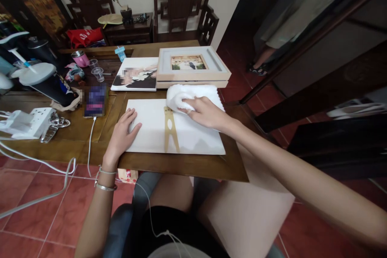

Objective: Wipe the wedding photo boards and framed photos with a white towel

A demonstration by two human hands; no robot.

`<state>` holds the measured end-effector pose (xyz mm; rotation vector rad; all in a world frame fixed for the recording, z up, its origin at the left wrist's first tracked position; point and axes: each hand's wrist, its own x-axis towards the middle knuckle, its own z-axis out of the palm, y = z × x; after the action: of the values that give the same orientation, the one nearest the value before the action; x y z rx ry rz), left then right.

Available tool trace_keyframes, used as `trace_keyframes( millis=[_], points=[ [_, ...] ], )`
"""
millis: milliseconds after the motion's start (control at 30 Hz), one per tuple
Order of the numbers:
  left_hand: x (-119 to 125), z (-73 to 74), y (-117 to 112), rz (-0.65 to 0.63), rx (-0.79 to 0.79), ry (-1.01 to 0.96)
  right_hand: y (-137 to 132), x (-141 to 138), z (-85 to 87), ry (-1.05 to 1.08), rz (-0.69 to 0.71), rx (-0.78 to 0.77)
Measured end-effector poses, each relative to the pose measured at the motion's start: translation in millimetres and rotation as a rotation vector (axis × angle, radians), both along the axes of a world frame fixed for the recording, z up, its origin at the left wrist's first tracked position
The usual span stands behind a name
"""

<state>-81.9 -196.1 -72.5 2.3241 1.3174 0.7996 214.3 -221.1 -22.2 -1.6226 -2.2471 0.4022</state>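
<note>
A flat white panel (148,129) lies near the table's front edge, with a flat gold A-shaped piece (166,139) on its face. My left hand (125,131) rests on the panel's left end, fingers stretched out and holding nothing. At the panel's far right, my right hand (204,111) grips a bunched white cloth (193,92), which presses on the surface and covers that corner. Just beyond the cloth sit stacked picture frames (163,66), the top one holding a photo. A photo panel (139,76) lies to their left.
On the wooden table (208,167), a phone (96,100) is plugged into a white cable. A power strip (36,123), a dark tumbler (51,84) and a pink cup (80,59) stand left. Carved chairs (181,4) are behind; a person (305,12) stands at right.
</note>
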Motion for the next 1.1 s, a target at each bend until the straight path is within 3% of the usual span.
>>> trace_keyframes(
  millis=[133, 300, 400, 500, 700, 800, 867, 933, 1100],
  points=[
    [0, 0.2, 0, -0.009, -0.004, 0.032, -39, 3, -6.9, -0.06, 0.061, 0.069],
    [0, -1.6, 1, -0.008, -0.007, 0.03, -113, 5, -18.4, -0.023, 0.236, 0.252],
    [0, -2.3, 1, -0.012, -0.008, 0.025, -134, 9, -19.0, 0.001, 0.351, 0.251],
    [0, -2.0, 1, -0.016, -0.006, 0.041, -118, 16, -15.7, -0.007, 0.336, 0.198],
    [-1, -1.6, 1, -0.018, -0.013, 0.058, -19, 34, -17.0, 0.006, 0.252, 0.145],
    [-1, -1.9, 1, -0.015, -0.007, 0.047, 10, 39, -20.4, -0.018, 0.168, 0.127],
    [0, -1.7, 0, -0.012, 0.0, 0.042, 8, 38, -22.3, -0.031, 0.125, 0.129],
    [0, -0.9, -1, -0.007, 0.001, 0.042, -11, 34, -23.2, -0.034, 0.112, 0.131],
    [2, 1.4, -2, 0.0, -0.01, 0.036, -100, 18, -18.8, 0.02, 0.25, 0.163]
  ],
)
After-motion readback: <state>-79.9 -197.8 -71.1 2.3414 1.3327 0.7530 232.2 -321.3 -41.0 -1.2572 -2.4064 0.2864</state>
